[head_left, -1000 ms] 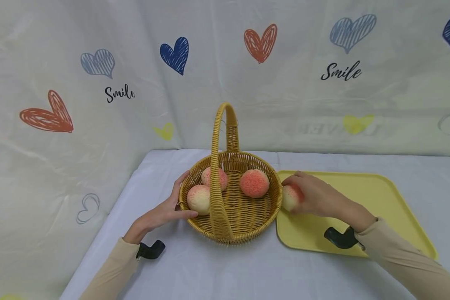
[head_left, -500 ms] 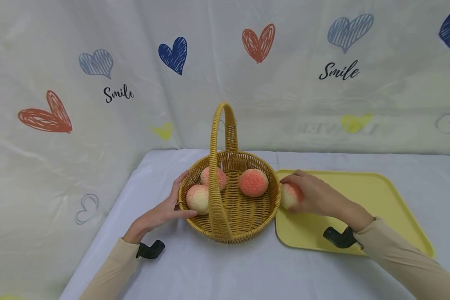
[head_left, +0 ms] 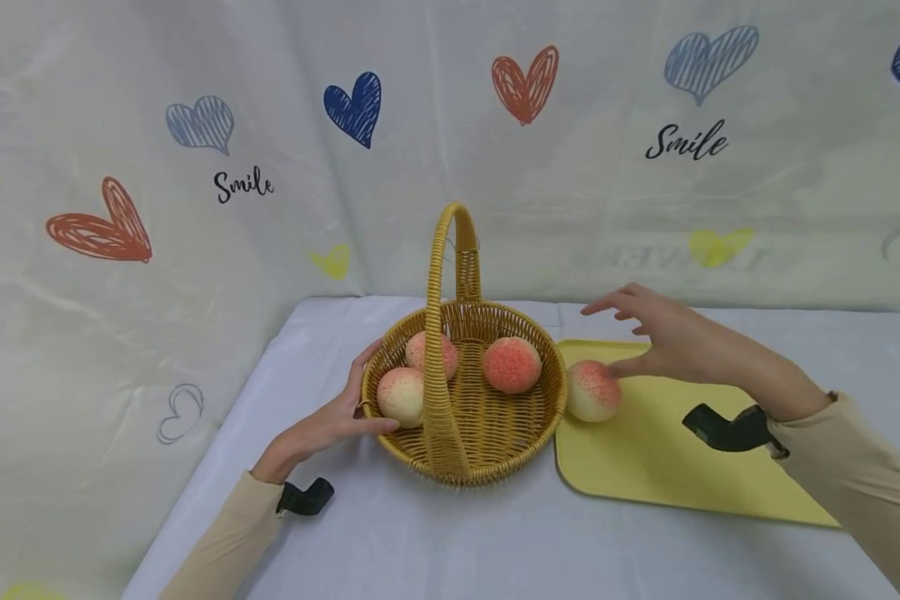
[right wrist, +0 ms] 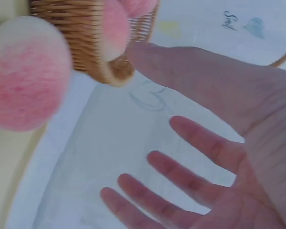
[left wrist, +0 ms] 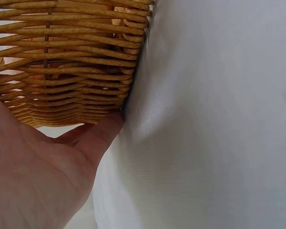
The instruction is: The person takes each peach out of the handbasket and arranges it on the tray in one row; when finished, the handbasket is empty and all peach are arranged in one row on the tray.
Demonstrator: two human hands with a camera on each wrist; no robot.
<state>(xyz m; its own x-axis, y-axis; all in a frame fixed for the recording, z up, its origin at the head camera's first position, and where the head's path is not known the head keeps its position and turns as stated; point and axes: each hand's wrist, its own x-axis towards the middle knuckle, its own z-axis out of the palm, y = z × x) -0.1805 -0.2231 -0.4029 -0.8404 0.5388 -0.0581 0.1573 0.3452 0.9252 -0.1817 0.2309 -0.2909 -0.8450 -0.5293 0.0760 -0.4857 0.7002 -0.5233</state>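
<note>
Golden woven wicker basket (head_left: 506, 425), left hand (head_left: 345, 417) curved round its left side, pink-and-cream round peach (head_left: 593, 393) on yellow rectangular tray (head_left: 645, 462) just right of basket, right hand (head_left: 675, 340) spread, farther right of basket, three similar peaches (head_left: 512, 367) inside basket.

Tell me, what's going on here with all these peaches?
A person's left hand holds the side of a basket with three peaches in it. A fourth peach is on the yellow tray, beside the basket. The right hand is near that peach, fingers spread, holding nothing.
</note>
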